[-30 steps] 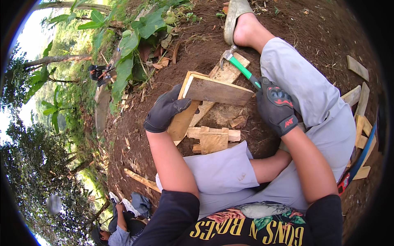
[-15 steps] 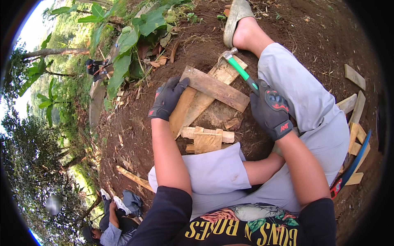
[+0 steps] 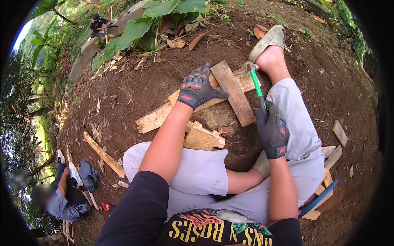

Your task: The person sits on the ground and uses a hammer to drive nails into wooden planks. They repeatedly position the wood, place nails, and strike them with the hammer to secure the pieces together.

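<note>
as right fingers [image 3: 261, 119] grip it, the hammer [image 3: 256, 84] protrudes.

PLACE: outdoor woodworking spot | bare soil [image 3: 111, 112] | broad green leaves [image 3: 133, 33] | wooden boards [image 3: 233, 94] | hammer [image 3: 256, 83]

Hammer [image 3: 256, 82] R of top brd [image 3: 234, 94]

Broad green leaves [image 3: 133, 33] beside brown soil [image 3: 324, 98]
</note>
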`<state>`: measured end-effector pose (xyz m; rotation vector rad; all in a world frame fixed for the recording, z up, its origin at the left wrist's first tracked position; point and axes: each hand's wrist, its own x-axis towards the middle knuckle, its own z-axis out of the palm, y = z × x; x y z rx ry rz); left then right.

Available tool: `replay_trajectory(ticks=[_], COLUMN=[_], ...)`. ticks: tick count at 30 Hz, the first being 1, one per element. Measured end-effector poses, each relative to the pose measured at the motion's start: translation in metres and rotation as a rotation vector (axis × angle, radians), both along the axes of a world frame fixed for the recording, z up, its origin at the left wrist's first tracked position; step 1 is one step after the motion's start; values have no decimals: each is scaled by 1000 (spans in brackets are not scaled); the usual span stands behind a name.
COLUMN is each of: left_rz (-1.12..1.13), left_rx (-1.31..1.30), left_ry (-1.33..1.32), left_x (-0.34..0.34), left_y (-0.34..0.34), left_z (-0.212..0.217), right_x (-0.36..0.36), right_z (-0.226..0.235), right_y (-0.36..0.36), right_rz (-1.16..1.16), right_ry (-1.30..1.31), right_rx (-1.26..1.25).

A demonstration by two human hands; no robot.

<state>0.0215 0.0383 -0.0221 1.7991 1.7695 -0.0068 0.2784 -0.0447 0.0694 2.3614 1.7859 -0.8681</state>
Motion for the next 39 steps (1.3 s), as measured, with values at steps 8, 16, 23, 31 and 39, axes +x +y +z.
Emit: replay_trajectory(ticks=[8, 16, 23, 31, 39], left_rz=[87, 137, 98, 79, 113], left_rx=[21, 199, 244, 145, 135], left_ry=[-78, -137, -161, -194, -178], left_x=[1, 5, 0, 1, 4], left_y=[1, -6, -1, 4, -1], left_z=[-7, -17, -24, -22, -21], right_x=[-16, -15, -17, -30, -43], right_z=[11, -6, 7, 20, 36], right_y=[-14, -19, -15, -19, -22], right_rz=[183, 227, 191, 384, 354], right_ry=[263, 277, 248, 97, 142], right_rx=[174, 149, 45, 278, 522])
